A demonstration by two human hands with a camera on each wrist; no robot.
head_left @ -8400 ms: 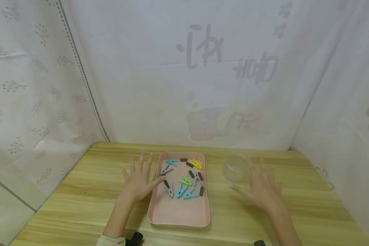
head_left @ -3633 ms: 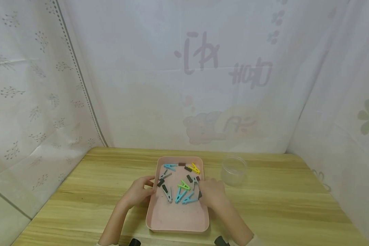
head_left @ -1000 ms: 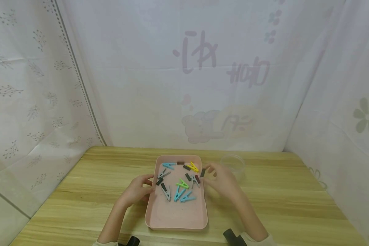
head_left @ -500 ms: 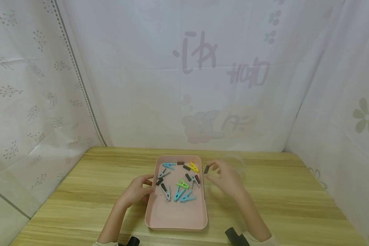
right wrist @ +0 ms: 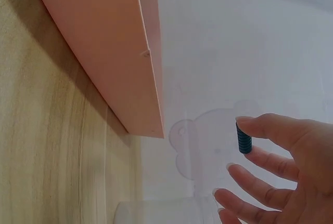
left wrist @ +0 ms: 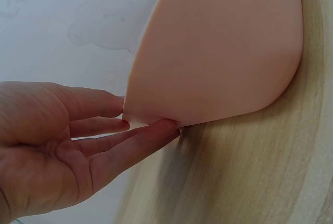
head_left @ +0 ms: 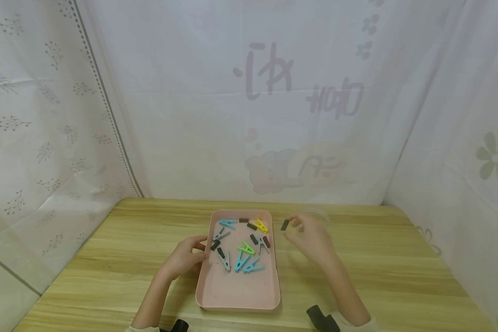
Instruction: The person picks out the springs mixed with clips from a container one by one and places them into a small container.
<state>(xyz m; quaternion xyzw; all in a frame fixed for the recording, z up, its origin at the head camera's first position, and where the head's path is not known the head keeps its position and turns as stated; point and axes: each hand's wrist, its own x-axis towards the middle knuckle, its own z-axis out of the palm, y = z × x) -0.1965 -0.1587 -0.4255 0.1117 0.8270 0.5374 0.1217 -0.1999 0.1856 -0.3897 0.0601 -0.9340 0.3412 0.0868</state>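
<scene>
A pink tray point(head_left: 236, 295) lies on the wooden table and holds several small clips: blue point(head_left: 228, 223), yellow point(head_left: 261, 225), green point(head_left: 247, 248), grey point(head_left: 225, 257), and dark pieces. My left hand point(head_left: 186, 256) rests against the tray's left rim; in the left wrist view its straight fingers point(left wrist: 140, 141) touch the tray wall point(left wrist: 218, 52). My right hand point(head_left: 305, 235) hovers right of the tray and pinches a small dark ribbed piece point(head_left: 284, 225). That dark piece point(right wrist: 243, 138) also shows at the fingertips in the right wrist view. A clear cup point(head_left: 318, 216) stands just behind that hand.
Pale curtains close off the back and both sides of the table point(head_left: 398, 267). Black wrist mounts point(head_left: 321, 318) show at the bottom edge. In the right wrist view the tray's outer wall point(right wrist: 104, 42) is at the left, with the clear cup point(right wrist: 156, 211) at the bottom.
My right hand picked a dark piece out of the tray and has moved right with it, out past the tray's rim toward the cup. The left hand has stayed on the rim.
</scene>
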